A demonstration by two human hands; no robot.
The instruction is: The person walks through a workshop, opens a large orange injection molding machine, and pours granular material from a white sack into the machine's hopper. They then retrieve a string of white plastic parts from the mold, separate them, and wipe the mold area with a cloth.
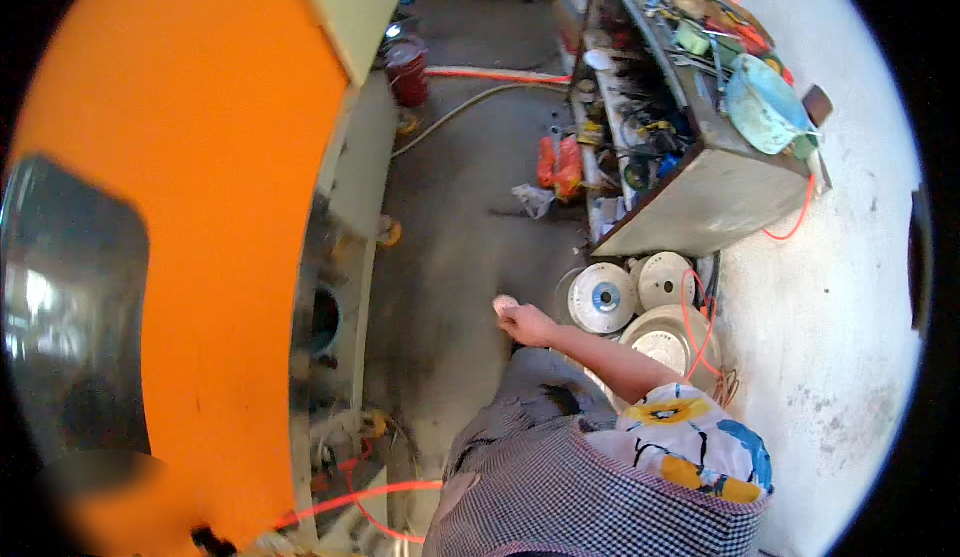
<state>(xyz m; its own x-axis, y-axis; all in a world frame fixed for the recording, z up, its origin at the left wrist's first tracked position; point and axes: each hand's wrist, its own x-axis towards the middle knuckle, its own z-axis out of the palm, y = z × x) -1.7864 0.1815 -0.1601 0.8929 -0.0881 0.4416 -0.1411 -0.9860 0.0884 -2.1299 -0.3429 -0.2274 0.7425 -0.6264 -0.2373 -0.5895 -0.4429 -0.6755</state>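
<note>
My right hand (526, 324) reaches forward over the dark floor, its fingers closed. A small pale pink, rounded thing (505, 303) shows at the fingertips; its kind is too small to make out. Nearest to this hand, on its right, are white round lids or discs (602, 298) on the floor, one with a blue ring at its centre. My left hand is outside the picture. A checked apron (610, 487) covers my front, and a flowered sleeve (690, 432) covers my right upper arm.
A large orange machine panel (230, 157) stands along the left. To the right is a cluttered workbench (710, 192) with a light blue basin (765, 105) on top. Hoses (500, 75) cross the floor ahead, near a dark red bucket (407, 72). Orange-red bags (560, 164) lie beside the bench.
</note>
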